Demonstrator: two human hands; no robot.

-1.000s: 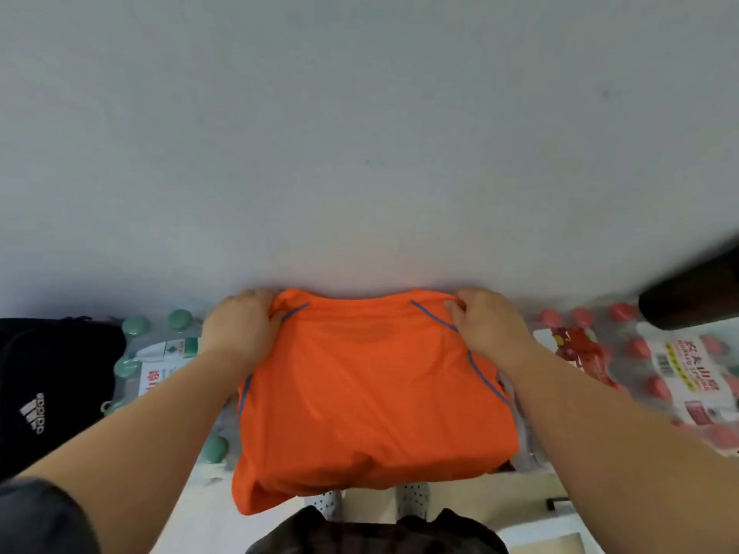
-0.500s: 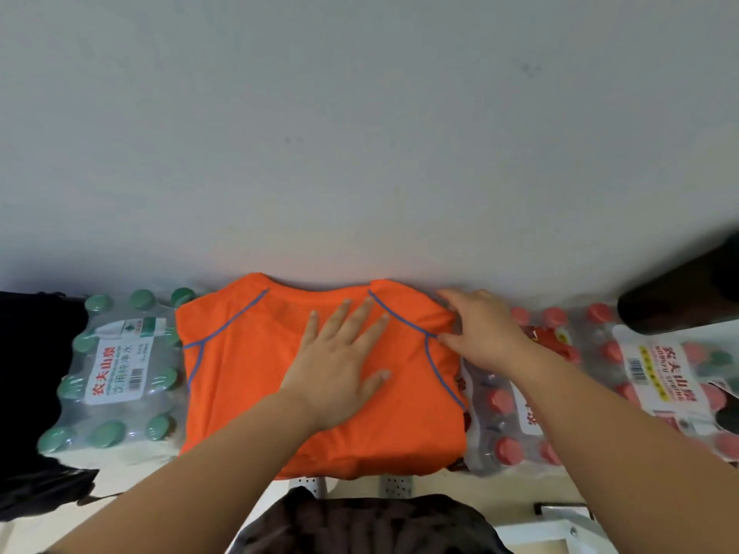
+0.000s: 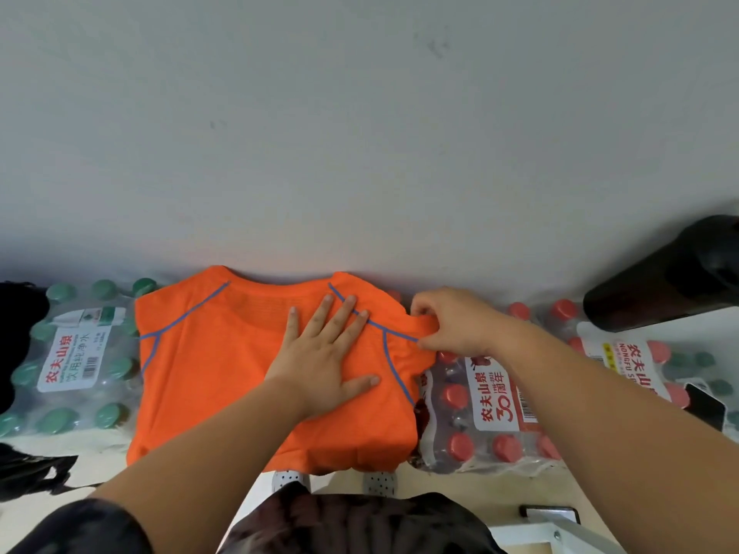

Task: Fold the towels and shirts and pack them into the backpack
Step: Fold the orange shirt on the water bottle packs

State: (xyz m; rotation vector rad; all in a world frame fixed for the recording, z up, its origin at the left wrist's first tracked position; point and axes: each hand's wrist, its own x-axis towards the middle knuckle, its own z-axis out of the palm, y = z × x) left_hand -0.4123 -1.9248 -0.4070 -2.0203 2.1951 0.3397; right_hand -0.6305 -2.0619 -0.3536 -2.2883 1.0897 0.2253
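Centre frame, the orange shirt (image 3: 208, 373) lies collar-up across bottled-water packs (image 3: 494, 405). My left hand (image 3: 324, 353) pins it, flat with fingers spread. My right hand (image 3: 452, 325), the nearer, pinches the sleeve (image 3: 424, 329) at its right edge, ready, I judge, to fold it leftward.

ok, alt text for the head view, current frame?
The left hand presses flat on an orange shirt while the right hand pinches the sleeve at the shirt's right edge. The shirt lies against a grey wall, flanked by a green-capped water pack at left and a red-capped pack at right.
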